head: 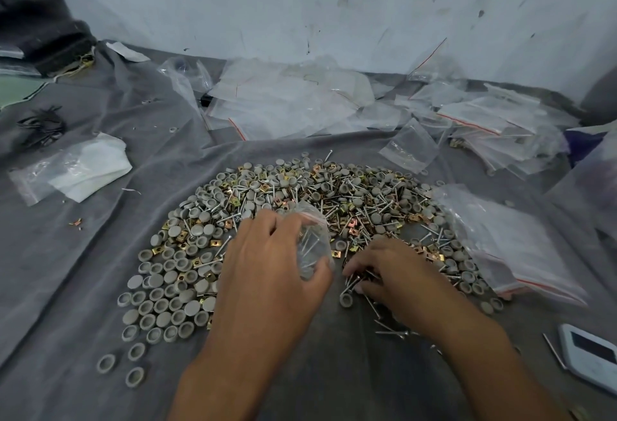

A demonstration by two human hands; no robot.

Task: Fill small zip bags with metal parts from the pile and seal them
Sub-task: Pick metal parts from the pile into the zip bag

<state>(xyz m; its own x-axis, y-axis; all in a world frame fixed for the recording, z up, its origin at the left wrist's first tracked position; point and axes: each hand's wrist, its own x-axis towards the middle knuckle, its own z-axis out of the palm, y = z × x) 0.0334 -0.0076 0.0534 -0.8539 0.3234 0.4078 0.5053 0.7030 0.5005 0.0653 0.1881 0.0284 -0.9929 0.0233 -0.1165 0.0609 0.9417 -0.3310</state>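
Small zip bag point(312, 243), clear with a red seal line, is gripped in the left hand point(267, 263) above the pile's near edge; screws are visible inside it. The pile point(300, 200) of screws, grey round caps and brass-coloured square clips is spread on a grey cloth point(100, 237). The right hand point(394, 273) is laid on the pile just right of the bag, fingers curled around a few screws point(350, 278) at the fingertips. A stack of empty zip bags point(510, 243) is seen at the pile's right edge, more bags point(283, 103) heaped against the far wall. A white device point(591, 357) lies at the lower right.
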